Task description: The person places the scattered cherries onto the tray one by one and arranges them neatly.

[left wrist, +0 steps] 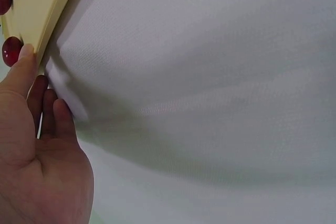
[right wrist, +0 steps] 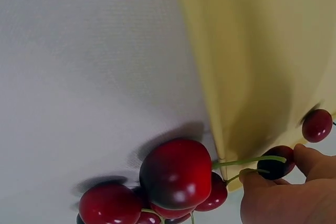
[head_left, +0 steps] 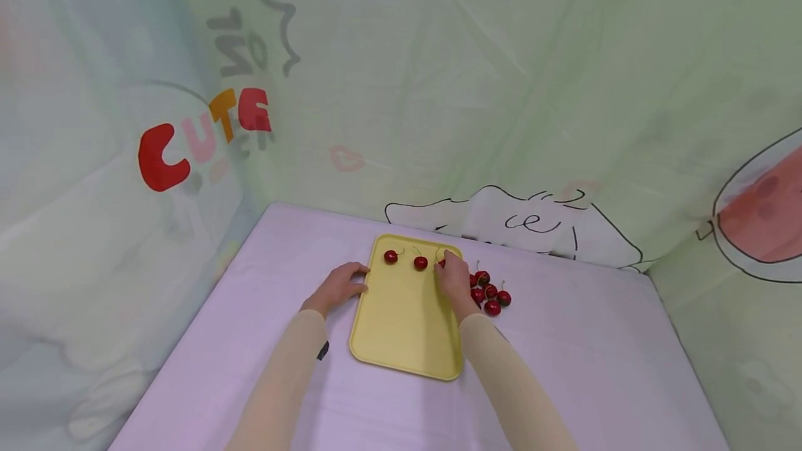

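Observation:
A yellow tray point(head_left: 404, 319) lies on the table, and my left hand point(head_left: 337, 288) holds its left rim. The left wrist view has the thumb point(left wrist: 26, 66) on top of the rim and the other fingers outside it. My right hand point(head_left: 455, 285) is over the tray's far right corner, pinching a dark red cherry point(right wrist: 273, 165) between thumb and finger. Most of that cherry is hidden in the head view. To its left, two cherries with stems, one farther left point(head_left: 390, 257) and one in the middle point(head_left: 420, 263), sit along the tray's far edge.
Several more cherries point(head_left: 492, 307) are heaped on the table just right of the tray, close to my right wrist. A pale lilac cloth point(head_left: 583, 367) covers the table. Printed curtains point(head_left: 401, 89) hang behind and at both sides.

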`<state>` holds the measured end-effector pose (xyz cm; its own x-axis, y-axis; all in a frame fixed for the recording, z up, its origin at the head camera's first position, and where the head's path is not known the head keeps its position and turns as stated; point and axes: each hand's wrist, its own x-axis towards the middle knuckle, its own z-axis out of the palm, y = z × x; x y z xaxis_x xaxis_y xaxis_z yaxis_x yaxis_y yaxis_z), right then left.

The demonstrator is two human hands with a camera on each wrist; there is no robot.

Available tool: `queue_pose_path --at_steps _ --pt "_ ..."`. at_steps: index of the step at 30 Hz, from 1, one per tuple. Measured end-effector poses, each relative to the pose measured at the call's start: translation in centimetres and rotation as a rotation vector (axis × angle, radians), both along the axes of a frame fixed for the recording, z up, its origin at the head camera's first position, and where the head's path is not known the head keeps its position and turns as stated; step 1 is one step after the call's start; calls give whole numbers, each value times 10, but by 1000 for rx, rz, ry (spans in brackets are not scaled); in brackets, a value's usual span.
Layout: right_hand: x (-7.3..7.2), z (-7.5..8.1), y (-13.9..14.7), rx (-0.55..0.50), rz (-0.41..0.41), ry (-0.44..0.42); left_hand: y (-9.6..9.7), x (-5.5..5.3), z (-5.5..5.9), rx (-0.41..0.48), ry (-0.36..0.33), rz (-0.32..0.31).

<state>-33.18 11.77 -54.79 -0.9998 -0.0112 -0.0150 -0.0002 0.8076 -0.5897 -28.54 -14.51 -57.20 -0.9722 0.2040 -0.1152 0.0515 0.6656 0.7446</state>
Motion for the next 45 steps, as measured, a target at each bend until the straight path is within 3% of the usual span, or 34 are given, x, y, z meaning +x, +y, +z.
queue_pose_path --at_steps 15,26,35,40,45 --pt "1 -3 -1 4 -22 -55 0 3 4 0 -6 4" --pt "8 5 9 -44 -4 48 1 0 0 -5 -6 9" --pt "30 32 29 -129 -53 -8 0 -2 -2 -22 -23 7" --pt "35 29 48 -157 -40 19 0 -1 1 -21 -10 9" --pt "41 25 68 -194 -35 -43 1 1 2 -21 -15 3"
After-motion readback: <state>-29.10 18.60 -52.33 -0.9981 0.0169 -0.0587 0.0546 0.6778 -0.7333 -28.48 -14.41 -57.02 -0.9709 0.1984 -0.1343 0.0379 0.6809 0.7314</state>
